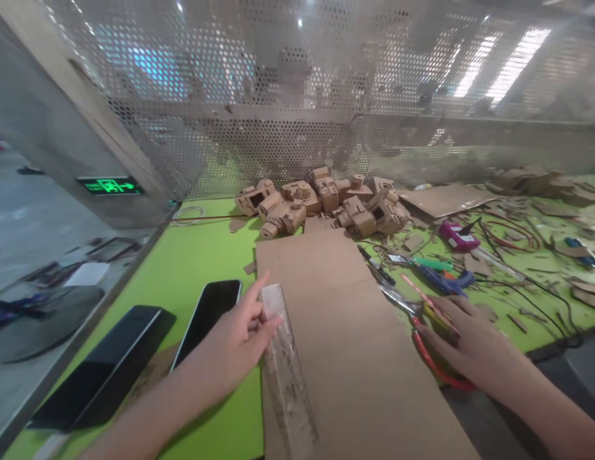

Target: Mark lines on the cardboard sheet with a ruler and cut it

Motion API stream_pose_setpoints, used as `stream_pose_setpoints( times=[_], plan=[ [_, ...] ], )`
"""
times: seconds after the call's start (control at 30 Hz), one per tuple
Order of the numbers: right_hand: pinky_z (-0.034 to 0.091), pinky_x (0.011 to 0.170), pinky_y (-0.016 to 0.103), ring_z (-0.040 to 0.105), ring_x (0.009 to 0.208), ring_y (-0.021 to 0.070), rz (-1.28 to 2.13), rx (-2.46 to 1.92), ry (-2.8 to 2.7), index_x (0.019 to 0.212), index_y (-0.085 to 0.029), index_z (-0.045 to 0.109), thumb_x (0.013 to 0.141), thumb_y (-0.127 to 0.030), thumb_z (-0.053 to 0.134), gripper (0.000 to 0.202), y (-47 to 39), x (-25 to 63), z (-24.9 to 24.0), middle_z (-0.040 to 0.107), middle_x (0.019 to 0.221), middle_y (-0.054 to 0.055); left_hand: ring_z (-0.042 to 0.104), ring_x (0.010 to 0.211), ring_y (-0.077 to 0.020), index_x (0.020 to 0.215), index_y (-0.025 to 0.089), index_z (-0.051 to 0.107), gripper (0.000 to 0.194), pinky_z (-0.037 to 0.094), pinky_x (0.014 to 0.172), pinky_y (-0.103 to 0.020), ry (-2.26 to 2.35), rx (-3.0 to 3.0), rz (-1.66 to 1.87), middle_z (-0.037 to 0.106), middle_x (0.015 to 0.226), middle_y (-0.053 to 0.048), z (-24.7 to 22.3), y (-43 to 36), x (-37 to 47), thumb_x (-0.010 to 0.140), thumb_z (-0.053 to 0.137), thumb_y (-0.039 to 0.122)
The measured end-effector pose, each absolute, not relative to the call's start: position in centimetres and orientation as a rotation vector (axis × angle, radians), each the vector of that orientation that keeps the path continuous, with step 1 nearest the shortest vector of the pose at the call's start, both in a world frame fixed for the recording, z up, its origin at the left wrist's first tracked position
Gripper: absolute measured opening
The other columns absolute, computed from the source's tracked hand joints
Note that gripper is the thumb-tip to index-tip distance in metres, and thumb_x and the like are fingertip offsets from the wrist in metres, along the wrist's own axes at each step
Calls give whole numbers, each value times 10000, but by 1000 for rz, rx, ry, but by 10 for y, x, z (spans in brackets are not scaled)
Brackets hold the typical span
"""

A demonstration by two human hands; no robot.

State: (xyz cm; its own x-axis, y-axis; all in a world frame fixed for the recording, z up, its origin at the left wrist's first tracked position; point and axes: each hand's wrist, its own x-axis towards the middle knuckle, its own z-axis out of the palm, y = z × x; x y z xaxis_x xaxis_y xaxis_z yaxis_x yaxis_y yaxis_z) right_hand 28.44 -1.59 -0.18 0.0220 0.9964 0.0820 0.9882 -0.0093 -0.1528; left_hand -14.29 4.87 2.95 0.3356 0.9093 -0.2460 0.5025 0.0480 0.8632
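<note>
A long sheet of brown cardboard (345, 319) lies in front of me on the green tabletop. On its left edge lies a long, worn, clear ruler-like strip (287, 370). My left hand (247, 329) has thumb and bent fingers closed at the strip's upper end, with the index finger pointing forward. Right of the cardboard, my right hand (457, 322) curls over a yellow-handled tool (438, 314) and a thin pink stick (417, 289). Red-handled scissors (436, 361) lie beneath that hand, their metal blades toward the cardboard. The fingers partly hide what they grip.
Several cardboard camera models (321, 198) stand at the back. A phone (211, 313) and a dark slab-like device (100, 364) rest on the left. To the right are a blue glue gun (441, 278), a purple box (459, 236), cables and cardboard scraps. A perforated metal screen (287, 140) rises behind.
</note>
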Motion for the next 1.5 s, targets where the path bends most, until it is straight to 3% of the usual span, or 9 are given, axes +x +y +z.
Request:
stream_pose_setpoints(
  times=[0.3, 0.4, 0.5, 0.6, 0.8, 1.03, 1.2, 1.33, 1.5],
  plan=[
    [540, 821, 451, 701, 1072, 370, -49, -2167, -2005, 1284, -152, 656, 984, -596, 519, 553, 5, 317, -5, 700, 1248, 208, 537, 647, -192, 1676, 226, 117, 717, 354, 620, -326, 1342, 1832, 256, 548, 805, 38, 28, 45, -123, 1069, 395, 486],
    [529, 752, 442, 728, 953, 356, -104, -2198, -1913, 1435, -160, 585, 1021, -528, 486, 563, 2, 308, 8, 709, 1218, 229, 556, 670, -195, 1672, 249, 148, 715, 389, 644, -322, 1363, 1846, 339, 561, 806, 43, 34, 47, -133, 1062, 421, 505],
    [522, 691, 415, 728, 780, 304, 59, -2149, -1901, 1519, -216, 511, 1048, -488, 455, 547, -6, 287, 23, 768, 1060, 168, 577, 665, -200, 1661, 257, 190, 744, 423, 636, -322, 1424, 1823, 472, 594, 796, 45, 42, 55, -149, 1038, 467, 556],
    [548, 696, 364, 733, 786, 264, 363, -1952, -2043, 1500, -275, 515, 1064, -459, 444, 478, -13, 256, 35, 783, 953, 80, 591, 643, -211, 1653, 214, 197, 841, 446, 624, -332, 1487, 1775, 588, 625, 759, 44, 50, 66, -163, 989, 528, 608],
    [560, 863, 337, 751, 1080, 241, 576, -1659, -2313, 1637, -356, 325, 1104, -270, 308, 540, -1, 185, 38, 679, 1436, 108, 651, 698, -253, 1670, 163, 141, 960, 481, 673, -377, 1557, 1769, 530, 678, 792, 10, 59, 83, -174, 933, 561, 612],
    [426, 642, 320, 727, 849, 252, 195, -1764, -2629, 1653, -260, 307, 972, -81, 432, 715, 18, 138, 1, 734, 1102, 96, 662, 704, -256, 1675, 146, 87, 943, 520, 697, -394, 1605, 1719, 591, 696, 773, 17, 64, 91, -191, 958, 509, 592],
    [389, 605, 337, 735, 837, 265, 86, -1896, -2712, 1618, -204, 362, 902, -21, 450, 744, 21, 131, 2, 727, 1088, 103, 618, 608, -215, 1674, 155, 113, 934, 513, 615, -349, 1672, 1577, 794, 683, 706, 39, 75, 103, -213, 915, 580, 436],
    [406, 587, 333, 756, 839, 271, 88, -1990, -2712, 1619, -201, 358, 904, -5, 429, 746, 21, 134, 3, 730, 1127, 121, 584, 610, -148, 1660, 163, 147, 797, 458, 650, -297, 1665, 1525, 864, 632, 643, 75, 76, 103, -221, 958, 493, 314],
    [461, 571, 341, 772, 799, 287, 104, -2123, -2609, 1615, -183, 361, 931, -16, 406, 705, 12, 141, -2, 729, 1103, 143, 593, 624, -193, 1659, 203, 176, 779, 502, 680, -356, 1569, 1562, 779, 636, 677, 60, 67, 88, -216, 995, 519, 420]
  ],
)
